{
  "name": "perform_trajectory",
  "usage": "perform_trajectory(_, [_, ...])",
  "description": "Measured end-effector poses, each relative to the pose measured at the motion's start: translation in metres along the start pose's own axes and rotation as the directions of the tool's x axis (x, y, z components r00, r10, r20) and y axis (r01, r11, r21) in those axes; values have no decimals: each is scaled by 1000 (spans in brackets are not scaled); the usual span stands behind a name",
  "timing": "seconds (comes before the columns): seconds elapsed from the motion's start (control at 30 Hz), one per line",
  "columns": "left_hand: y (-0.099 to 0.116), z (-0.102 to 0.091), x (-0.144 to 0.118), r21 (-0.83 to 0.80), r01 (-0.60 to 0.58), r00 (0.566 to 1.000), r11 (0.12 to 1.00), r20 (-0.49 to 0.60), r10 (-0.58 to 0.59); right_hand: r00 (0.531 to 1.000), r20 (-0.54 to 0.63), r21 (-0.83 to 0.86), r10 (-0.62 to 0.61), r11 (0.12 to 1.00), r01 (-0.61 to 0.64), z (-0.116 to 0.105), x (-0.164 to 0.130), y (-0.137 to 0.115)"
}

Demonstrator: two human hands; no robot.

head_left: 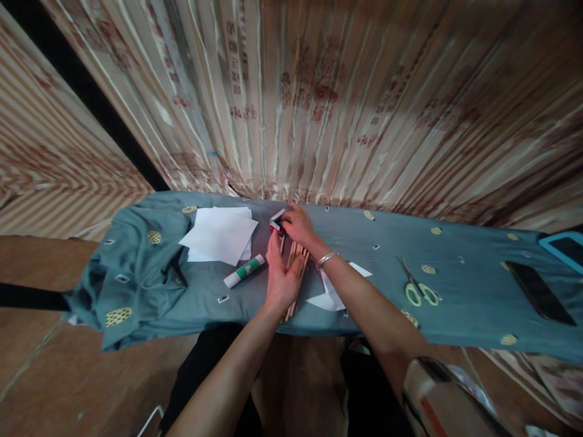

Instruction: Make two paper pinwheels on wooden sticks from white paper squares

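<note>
My left hand (281,276) rests edge-down on the blue-green cloth-covered table (464,291), its palm against a bundle of thin wooden sticks (296,258) lying lengthwise toward me. My right hand (298,226), with a silver bangle on the wrist, reaches over the far ends of the sticks and its fingers touch a small red and white object (276,223). A white and green glue stick (244,271) lies just left of my left hand. Whether either hand grips the sticks is not clear.
A stack of white paper sheets (221,235) lies at the left. Cut white paper pieces (331,291) lie under my right forearm. Yellow-handled scissors (416,285), a dark phone (538,292) and a blue-edged tablet (565,247) lie to the right. Patterned curtains hang behind.
</note>
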State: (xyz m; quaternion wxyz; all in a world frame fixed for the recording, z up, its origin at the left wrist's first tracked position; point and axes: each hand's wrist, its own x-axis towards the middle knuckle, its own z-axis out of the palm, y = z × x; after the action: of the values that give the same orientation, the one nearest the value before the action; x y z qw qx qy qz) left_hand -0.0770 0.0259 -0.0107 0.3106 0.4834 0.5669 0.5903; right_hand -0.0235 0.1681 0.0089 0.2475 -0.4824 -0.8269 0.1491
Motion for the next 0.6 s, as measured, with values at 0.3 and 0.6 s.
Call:
perform_trajectory(0.3, [10,-11,-1,-61,14,1000,998,-19,-15,998,9,-1,-65,998,65,7,2,-8])
perform_trajectory(0.6, [10,-15,1,-100,30,999,995,-29,-33,985,-95,311,145,944,-109,3,5,1])
